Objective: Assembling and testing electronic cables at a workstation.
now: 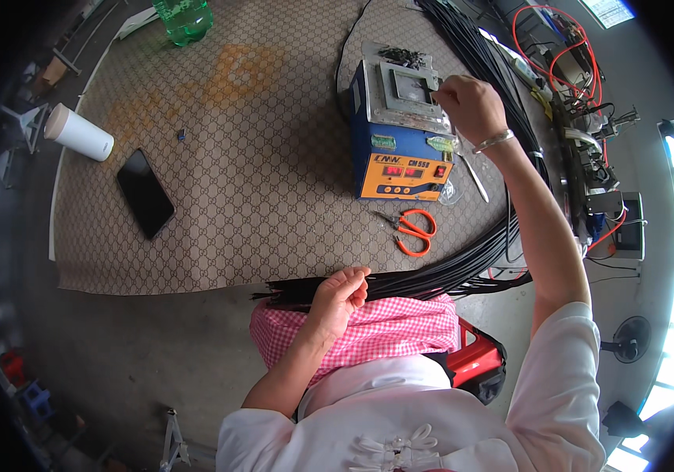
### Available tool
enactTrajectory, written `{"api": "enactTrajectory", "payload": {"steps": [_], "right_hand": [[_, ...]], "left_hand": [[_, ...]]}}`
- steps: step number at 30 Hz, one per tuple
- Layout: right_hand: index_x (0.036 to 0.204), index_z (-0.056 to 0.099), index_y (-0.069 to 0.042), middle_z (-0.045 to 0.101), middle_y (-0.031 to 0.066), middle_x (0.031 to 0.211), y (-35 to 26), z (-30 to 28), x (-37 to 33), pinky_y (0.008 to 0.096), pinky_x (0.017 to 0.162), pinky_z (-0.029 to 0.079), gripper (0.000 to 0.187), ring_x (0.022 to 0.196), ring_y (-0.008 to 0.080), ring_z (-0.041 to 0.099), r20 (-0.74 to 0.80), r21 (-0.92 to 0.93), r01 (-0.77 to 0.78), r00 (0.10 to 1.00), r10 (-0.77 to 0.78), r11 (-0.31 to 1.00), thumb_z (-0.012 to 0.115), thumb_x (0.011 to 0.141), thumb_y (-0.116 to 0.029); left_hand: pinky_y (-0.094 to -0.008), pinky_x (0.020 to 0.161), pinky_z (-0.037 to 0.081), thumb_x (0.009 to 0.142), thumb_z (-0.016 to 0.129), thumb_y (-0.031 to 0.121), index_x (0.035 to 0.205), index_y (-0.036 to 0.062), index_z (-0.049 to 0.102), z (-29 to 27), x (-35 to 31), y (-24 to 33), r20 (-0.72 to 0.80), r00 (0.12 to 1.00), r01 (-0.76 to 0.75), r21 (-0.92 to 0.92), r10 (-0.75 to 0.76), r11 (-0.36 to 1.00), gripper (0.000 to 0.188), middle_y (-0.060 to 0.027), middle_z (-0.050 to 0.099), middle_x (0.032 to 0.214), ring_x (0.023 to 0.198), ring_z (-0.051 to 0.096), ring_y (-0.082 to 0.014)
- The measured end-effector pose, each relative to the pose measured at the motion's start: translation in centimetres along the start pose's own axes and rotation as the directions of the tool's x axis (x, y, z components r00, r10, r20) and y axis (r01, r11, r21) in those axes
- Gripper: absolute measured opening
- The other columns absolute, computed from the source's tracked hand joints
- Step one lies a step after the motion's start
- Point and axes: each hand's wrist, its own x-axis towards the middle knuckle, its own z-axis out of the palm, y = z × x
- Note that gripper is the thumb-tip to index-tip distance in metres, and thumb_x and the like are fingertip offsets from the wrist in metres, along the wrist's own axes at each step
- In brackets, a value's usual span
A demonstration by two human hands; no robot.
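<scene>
My right hand [472, 108] reaches over the near right rim of a solder pot [401, 149], a blue box with an orange front panel and lit red digits. Its fingers are pinched, with a small dark tip showing at them above the square metal basin [411, 88]; what it is stays unclear. At the table's front edge, my left hand [341, 299] is closed, thumb against curled fingers. It rests over a bundle of black cables [423, 282] on my lap, and whatever it may hold is hidden. Orange-handled snips [414, 233] lie between the pot and the bundle.
A black phone [145, 193], a white tumbler [79, 132] and a green bottle [185, 19] are on the left of the patterned tabletop [242, 212]. More black cables curve along the right edge. A white stick-like tool [474, 175] lies beside the pot. Dark scraps [401, 57] sit behind the basin.
</scene>
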Motion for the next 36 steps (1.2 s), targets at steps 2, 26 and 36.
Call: {"api": "enactTrajectory", "payload": {"steps": [2, 26, 36], "right_hand": [[0.078, 0.061, -0.003, 0.056, 0.0034, 0.065, -0.4, -0.8, -0.8, 0.0249, 0.053, 0.042, 0.014, 0.058, 0.0136, 0.055, 0.129, 0.351, -0.207, 0.977, 0.171, 0.913, 0.060, 0.078, -0.017], [0.091, 0.058, -0.002, 0.054, -0.0003, 0.075, -3.6, -5.6, -20.4, 0.0189, 0.058, 0.039, 0.015, 0.062, 0.0077, 0.046, 0.416, 0.777, -0.378, 0.908, -0.040, -0.503, 0.056, 0.084, -0.015], [0.087, 0.059, 0.000, 0.047, -0.0037, 0.065, -3.2, -6.1, -22.1, 0.0164, 0.049, 0.030, 0.018, 0.055, 0.0036, 0.037, 0.403, 0.880, -0.389, 0.915, -0.003, -0.272, 0.056, 0.085, -0.017]], "left_hand": [[-0.0188, 0.058, 0.039, 0.086, 0.052, 0.014, 0.094, 0.0025, 0.057, 0.4, -0.4, 0.2, 0.008, 1.000, -0.015, 0.017, 0.014, 1.000, 0.015, 0.0018, 0.051, 0.070, 0.061, 0.047, -0.0059], [-0.0222, 0.062, 0.042, 0.090, 0.047, 0.022, 0.098, 0.0004, 0.056, 15.5, -3.3, 4.1, 0.359, 0.903, -0.302, 0.140, 0.236, 0.943, 0.025, -0.0022, 0.055, 0.074, 0.065, 0.052, -0.0098], [-0.0252, 0.062, 0.045, 0.086, 0.053, 0.028, 0.087, 0.0040, 0.057, 16.2, -3.9, 3.6, 0.289, 0.941, -0.235, 0.192, 0.174, 0.953, 0.024, -0.0038, 0.058, 0.074, 0.066, 0.055, -0.0121]]}}
